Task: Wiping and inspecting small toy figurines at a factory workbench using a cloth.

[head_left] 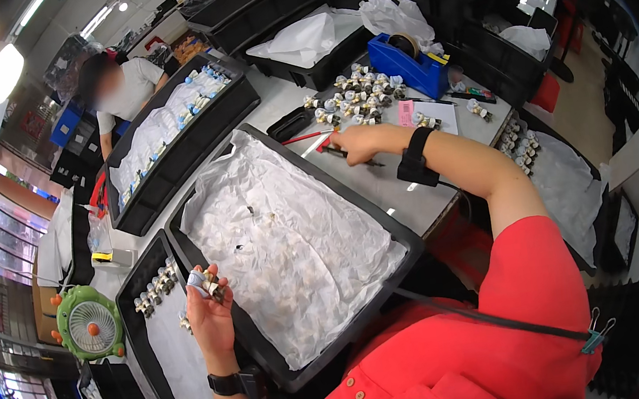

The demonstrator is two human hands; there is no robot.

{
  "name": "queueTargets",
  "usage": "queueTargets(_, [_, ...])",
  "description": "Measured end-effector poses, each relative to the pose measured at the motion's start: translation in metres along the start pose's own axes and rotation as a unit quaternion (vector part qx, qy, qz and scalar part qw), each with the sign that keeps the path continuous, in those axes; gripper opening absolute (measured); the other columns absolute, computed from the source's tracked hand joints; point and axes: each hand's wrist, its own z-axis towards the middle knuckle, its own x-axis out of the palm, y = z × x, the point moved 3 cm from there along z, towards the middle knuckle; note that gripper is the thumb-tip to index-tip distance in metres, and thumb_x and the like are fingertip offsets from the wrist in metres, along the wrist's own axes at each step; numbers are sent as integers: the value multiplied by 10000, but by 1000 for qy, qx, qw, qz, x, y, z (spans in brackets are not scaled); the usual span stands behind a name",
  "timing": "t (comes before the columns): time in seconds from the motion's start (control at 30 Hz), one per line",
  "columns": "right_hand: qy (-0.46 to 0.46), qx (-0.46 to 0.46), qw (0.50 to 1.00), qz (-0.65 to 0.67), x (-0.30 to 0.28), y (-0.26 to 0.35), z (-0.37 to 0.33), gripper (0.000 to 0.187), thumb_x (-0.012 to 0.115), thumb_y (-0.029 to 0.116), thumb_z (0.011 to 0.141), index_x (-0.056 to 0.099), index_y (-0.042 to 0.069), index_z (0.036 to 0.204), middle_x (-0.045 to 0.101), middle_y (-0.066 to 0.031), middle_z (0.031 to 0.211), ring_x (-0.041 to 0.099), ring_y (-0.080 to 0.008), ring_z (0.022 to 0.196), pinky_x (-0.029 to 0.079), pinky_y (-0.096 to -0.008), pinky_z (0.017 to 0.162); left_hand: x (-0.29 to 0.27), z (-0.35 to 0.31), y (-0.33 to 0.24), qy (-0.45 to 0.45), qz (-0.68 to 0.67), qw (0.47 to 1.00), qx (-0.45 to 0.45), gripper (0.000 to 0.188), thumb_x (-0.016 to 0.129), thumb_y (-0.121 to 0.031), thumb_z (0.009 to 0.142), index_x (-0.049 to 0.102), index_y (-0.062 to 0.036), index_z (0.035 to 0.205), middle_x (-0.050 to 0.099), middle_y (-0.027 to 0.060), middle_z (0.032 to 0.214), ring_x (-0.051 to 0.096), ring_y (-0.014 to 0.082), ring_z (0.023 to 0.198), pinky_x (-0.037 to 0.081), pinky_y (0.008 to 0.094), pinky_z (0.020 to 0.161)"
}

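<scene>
I hold a small figurine (201, 282) in my left hand (211, 316), above the left rim of the paper-lined tray (412, 250). My right hand (360, 144) curls over the tabletop (404, 178); whether it grips anything, I cannot tell.

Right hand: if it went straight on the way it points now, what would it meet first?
Probably the thin red stick on the table, right in front of the right hand. The hand's height is unclear, so it might pass just above.
</scene>
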Motion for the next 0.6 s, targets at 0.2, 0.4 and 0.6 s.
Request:
queueTargets(0.2, [-175,12,919,353,-93,13,-31,357,701,126,728,487,70,1008,600,-36,748,569,-87,655,443,-236,530,-8,5,2,19,-11,1000,19,494,465,-315,955,364,-23,1341,513,162,1267,605,222,966,510,304,797])
queueTargets(0.4, [-41,-214,662,717,-146,127,-50,336,538,166,909,495,48,1220,605,-47,853,610,-107,746,497,-170,669,0,4,-5,18,-15,998,57,452,431,-312,969,372,-40,1325,474,172,1308,579,254,1064,481,346,900])
queueTargets(0.6, [112,-315,570,751,-112,229,-30,375,541,94,894,473,-18,1245,624,-160,1075,629,-202,981,524,-227,830,0,0,-14,-21,-43,994,94,321,452,-263,966,407,-59,1210,489,167,1281,550,266,1114,449,342,937])
